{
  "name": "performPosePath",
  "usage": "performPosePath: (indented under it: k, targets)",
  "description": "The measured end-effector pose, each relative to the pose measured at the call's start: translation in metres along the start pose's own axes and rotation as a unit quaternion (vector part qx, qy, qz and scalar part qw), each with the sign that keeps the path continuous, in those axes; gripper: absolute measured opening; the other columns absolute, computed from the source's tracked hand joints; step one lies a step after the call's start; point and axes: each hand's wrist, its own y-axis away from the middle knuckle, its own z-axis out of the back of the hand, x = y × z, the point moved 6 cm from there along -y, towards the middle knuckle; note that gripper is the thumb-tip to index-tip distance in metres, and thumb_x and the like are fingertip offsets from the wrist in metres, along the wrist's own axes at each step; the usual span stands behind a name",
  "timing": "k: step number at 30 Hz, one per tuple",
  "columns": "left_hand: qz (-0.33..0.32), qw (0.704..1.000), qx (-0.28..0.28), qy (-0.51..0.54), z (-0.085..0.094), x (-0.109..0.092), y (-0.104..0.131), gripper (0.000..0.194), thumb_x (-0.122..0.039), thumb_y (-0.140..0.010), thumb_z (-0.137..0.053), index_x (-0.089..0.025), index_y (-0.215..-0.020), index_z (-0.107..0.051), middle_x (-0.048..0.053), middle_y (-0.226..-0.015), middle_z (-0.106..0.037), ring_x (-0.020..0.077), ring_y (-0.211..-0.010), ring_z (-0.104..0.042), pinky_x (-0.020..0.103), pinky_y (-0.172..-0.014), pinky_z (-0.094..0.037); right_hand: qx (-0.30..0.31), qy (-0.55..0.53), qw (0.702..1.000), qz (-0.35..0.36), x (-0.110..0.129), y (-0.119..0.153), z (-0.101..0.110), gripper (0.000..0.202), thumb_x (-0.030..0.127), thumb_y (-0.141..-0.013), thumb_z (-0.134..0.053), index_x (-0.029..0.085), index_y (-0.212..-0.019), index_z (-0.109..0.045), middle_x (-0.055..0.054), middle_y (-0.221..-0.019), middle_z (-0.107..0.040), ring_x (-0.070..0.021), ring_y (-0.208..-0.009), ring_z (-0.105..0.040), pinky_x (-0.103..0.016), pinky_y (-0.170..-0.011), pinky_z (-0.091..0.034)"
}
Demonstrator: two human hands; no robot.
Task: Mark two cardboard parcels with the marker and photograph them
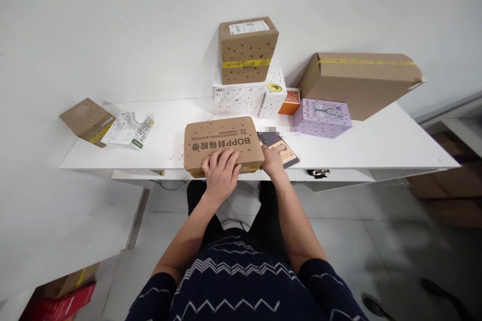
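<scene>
The left hand (220, 173) lies flat, fingers spread, on the near edge of the box (222, 144) at the table's (376, 145) near middle, while the right hand (271, 160) steadies its right end, grip unclear.

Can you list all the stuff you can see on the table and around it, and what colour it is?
BOPP box: 1, brown, table's front edge
book: 1, dark cover, right of it
purple box: 1, lilac, right side
white boxes: 2, white, at the back
orange box: 1, beside them
taped carton: 1, brown, on the white boxes
big carton: 1, brown, leaning at the wall
small carton: 1, brown, left end
pouch: 1, white, left
table: 1, white
left hand: on the BOPP box
right hand: at the box's right end
</scene>
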Motion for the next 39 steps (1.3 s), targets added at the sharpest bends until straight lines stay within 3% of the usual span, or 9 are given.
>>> performPosePath:
  k: [5,12,15,21,26,29,33,35,39]
  targets:
    - [-0.004,1.0,-0.007,-0.004,0.0,0.0,0.001,0.032,-0.036,-0.095,-0.055,-0.026,-0.124,-0.065,0.005,-0.125,-0.07,0.0273,-0.118,-0.056,0.045,-0.1,-0.029,-0.023,-0.023,0.999,-0.006,-0.001,-0.002,0.0,0.032,0.028,-0.095,-0.051,0.012,-0.121,-0.058,-0.02,-0.106,-0.069,-0.0285,-0.101,-0.064,-0.034,-0.082,-0.044]
    - [0.01,1.0,0.012,0.004,-0.004,0.002,0.002,0.033,-0.037,-0.096,-0.053,-0.027,-0.125,-0.065,0.007,-0.126,-0.069,0.0289,-0.121,-0.055,0.046,-0.102,-0.03,-0.233,-0.027,0.968,-0.092,-0.051,0.001,0.01,0.06,0.051,-0.086,-0.062,0.018,-0.135,-0.053,-0.022,-0.135,-0.051,-0.0364,-0.118,-0.047,-0.046,-0.092,-0.04]
    - [0.015,1.0,0.013,0.01,-0.004,0.002,0.001,0.033,-0.037,-0.096,-0.053,-0.027,-0.124,-0.066,0.007,-0.126,-0.069,0.0286,-0.121,-0.055,0.046,-0.101,-0.03,-0.204,-0.009,0.975,-0.093,-0.061,-0.003,0.001,0.067,0.053,-0.086,-0.06,0.021,-0.143,-0.046,-0.021,-0.144,-0.044,-0.0368,-0.123,-0.042,-0.049,-0.096,-0.037]
    - [0.012,1.0,0.01,0.01,-0.002,0.001,0.001,0.031,-0.036,-0.096,-0.053,-0.027,-0.123,-0.066,0.006,-0.126,-0.07,0.028,-0.12,-0.056,0.045,-0.1,-0.03,-0.209,-0.002,0.976,-0.06,-0.055,-0.004,-0.004,0.059,0.045,-0.089,-0.055,0.016,-0.141,-0.05,-0.022,-0.136,-0.052,-0.0354,-0.119,-0.045,-0.047,-0.096,-0.038]
    - [-0.002,1.0,-0.007,0.0,-0.001,0.001,0.002,0.031,-0.035,-0.095,-0.055,-0.026,-0.124,-0.065,0.005,-0.126,-0.07,0.0269,-0.119,-0.056,0.045,-0.1,-0.03,-0.236,-0.111,0.961,-0.088,-0.065,0.0,0.002,0.061,0.04,-0.083,-0.062,0.015,-0.138,-0.053,-0.021,-0.132,-0.057,-0.0354,-0.118,-0.048,-0.052,-0.098,-0.039]
    - [0.002,1.0,0.003,0.002,-0.003,0.002,0.004,0.032,-0.035,-0.095,-0.054,-0.027,-0.125,-0.064,0.005,-0.127,-0.069,0.0271,-0.12,-0.056,0.045,-0.101,-0.03,-0.237,-0.365,0.896,-0.092,-0.078,0.01,0.006,0.066,0.047,-0.075,-0.066,0.016,-0.133,-0.056,-0.015,-0.116,-0.066,-0.0284,-0.103,-0.058,-0.047,-0.091,-0.047]
    - [-0.001,1.0,-0.002,-0.002,-0.003,0.001,0.004,0.033,-0.036,-0.096,-0.054,-0.026,-0.125,-0.064,0.006,-0.127,-0.069,0.0273,-0.12,-0.056,0.045,-0.101,-0.029,-0.121,-0.714,0.689,-0.022,-0.063,0.038,0.015,0.063,0.062,-0.075,-0.054,0.018,-0.12,-0.06,-0.009,-0.099,-0.07,-0.0226,-0.081,-0.065,-0.038,-0.071,-0.056]
    - [0.001,1.0,-0.003,0.0,-0.002,0.001,0.003,0.032,-0.035,-0.096,-0.054,-0.026,-0.125,-0.064,0.006,-0.126,-0.069,0.0276,-0.12,-0.056,0.045,-0.101,-0.029,-0.041,-0.787,0.614,0.041,-0.04,0.061,0.025,0.06,0.066,-0.079,-0.044,0.02,-0.114,-0.062,-0.011,-0.104,-0.072,-0.0242,-0.084,-0.068,-0.04,-0.07,-0.058]
    - [0.01,1.0,0.012,0.009,-0.003,0.002,0.003,0.033,-0.035,-0.095,-0.053,-0.027,-0.125,-0.064,0.007,-0.127,-0.069,0.0284,-0.121,-0.055,0.046,-0.102,-0.029,0.087,-0.829,0.545,0.087,0.01,0.102,0.031,0.062,0.069,-0.085,-0.039,0.021,-0.115,-0.065,-0.012,-0.106,-0.074,-0.0273,-0.089,-0.071,-0.046,-0.075,-0.06]
